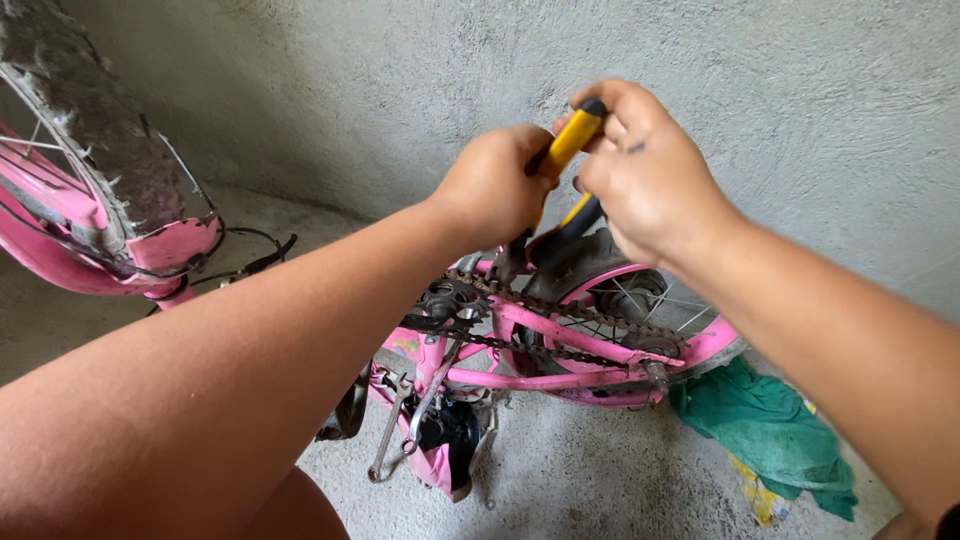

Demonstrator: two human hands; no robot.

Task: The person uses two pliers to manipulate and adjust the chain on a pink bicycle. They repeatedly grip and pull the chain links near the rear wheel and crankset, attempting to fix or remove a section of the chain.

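I see my left hand [492, 188] and my right hand [645, 172] meeting at about twelve o'clock in the view, both closed around the yellow-and-black handles of a pair of pliers [570, 150]. The left hand wraps the lower part of the handles in a tight fist; the right hand's fingers [612, 108] curl over the top handle, whose black tip pokes out above the knuckles. The nose of the pliers points down toward the chain, but the hands hide it, so I cannot tell whether it touches anything.

Just below the hands, at centre, an upturned pink bicycle frame [560, 335] lies with its rusty chain [560, 310] running from the front sprocket [450, 298] at about nine o'clock of the frame to the small rear wheel [625, 295] at three o'clock. The wheel's dark tyre sits right under the pliers. A crank arm [392, 425] hangs down at about seven o'clock from the sprocket.

At ten o'clock in the view, well apart from my hands, the front wheel [95, 120] with its muddy tyre and pink mudguard [175, 245] stands up. At four o'clock, a crumpled green cloth [775, 435] lies on the concrete floor [590, 470] just beside the rear wheel. A rough grey wall [400, 80] fills the background.
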